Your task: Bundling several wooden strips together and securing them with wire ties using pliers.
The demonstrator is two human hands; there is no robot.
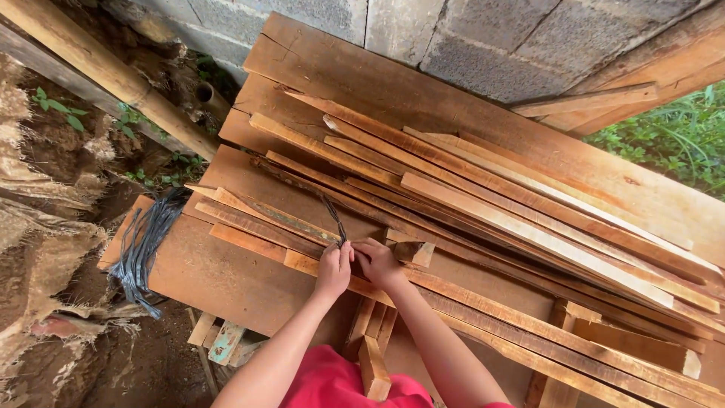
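Observation:
A stack of long thin wooden slats [483,204] lies across wide brown planks [242,279]. My left hand [333,270] and my right hand [377,262] meet at the near end of the slats, fingers closed. My left hand pinches a thin dark strap [333,217] whose free end sticks up and away over the slats. My right hand grips at the same spot, beside a small wooden block [414,251]; what it holds is hidden under the fingers.
A bundle of dark grey straps [143,245] drapes over the left edge of the planks. A bamboo pole [106,72] leans at upper left. A grey block wall [468,34] stands behind. Short wood offcuts [372,363] lie below near my body. Green plants [672,136] grow at right.

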